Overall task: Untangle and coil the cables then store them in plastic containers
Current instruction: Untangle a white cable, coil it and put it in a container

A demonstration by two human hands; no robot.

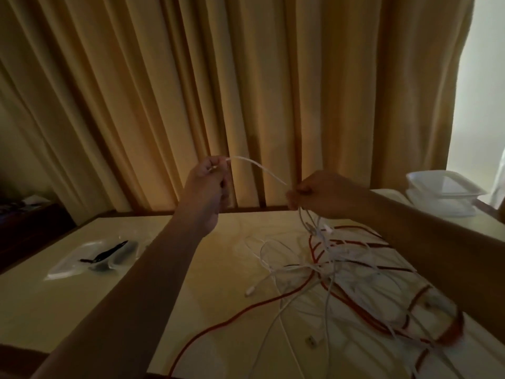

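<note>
A thin white cable (259,168) stretches in the air between my two hands. My left hand (209,184) pinches one end of it, raised above the table. My right hand (322,194) grips the cable further along, and white strands hang down from it into the heap. That heap is a tangle of white cables (314,266) and a red cable (276,299), spread over the right half of the table (82,310). Two stacked clear plastic containers (445,192) stand at the far right corner.
A clear plastic bag (82,263) with black ties (105,254) on it lies at the table's left. Yellow curtains (218,91) hang close behind the far edge. A dark piece of furniture (27,222) stands to the left.
</note>
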